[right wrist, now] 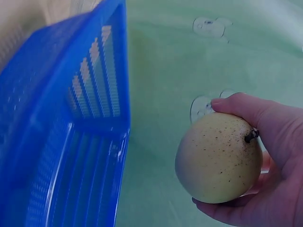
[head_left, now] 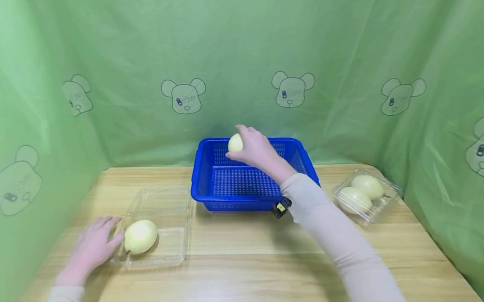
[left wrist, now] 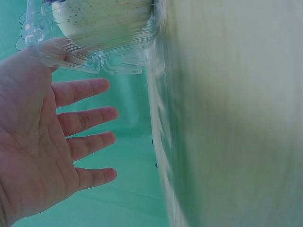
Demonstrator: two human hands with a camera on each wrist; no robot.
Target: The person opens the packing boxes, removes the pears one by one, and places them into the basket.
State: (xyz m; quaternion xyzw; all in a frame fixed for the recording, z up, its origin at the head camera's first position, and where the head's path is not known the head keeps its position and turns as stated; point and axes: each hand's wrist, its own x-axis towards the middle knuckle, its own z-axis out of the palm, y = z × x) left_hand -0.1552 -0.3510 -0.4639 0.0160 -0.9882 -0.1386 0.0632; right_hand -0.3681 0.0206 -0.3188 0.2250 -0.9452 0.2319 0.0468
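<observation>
My right hand (head_left: 257,150) grips a pale yellow pear (right wrist: 218,158) above the back of a blue plastic basket (head_left: 237,201). In the right wrist view, thumb and fingers wrap round the pear, whose dark stem and brown specks show. The basket is a slotted, rectangular one, and its visible floor holds nothing. At the left, my left hand (head_left: 94,243) is spread beside an opened clear plastic clamshell box (head_left: 184,250). One pear (head_left: 141,237) lies in the box's near half. The left wrist view shows the fingers straight and the thumb at the box's edge.
Farther right on the wooden table (head_left: 230,276) stands another clear box (head_left: 387,204) with two pears (head_left: 354,200) inside. A green curtain (head_left: 244,39) with printed bear heads hangs close round the table's back and sides.
</observation>
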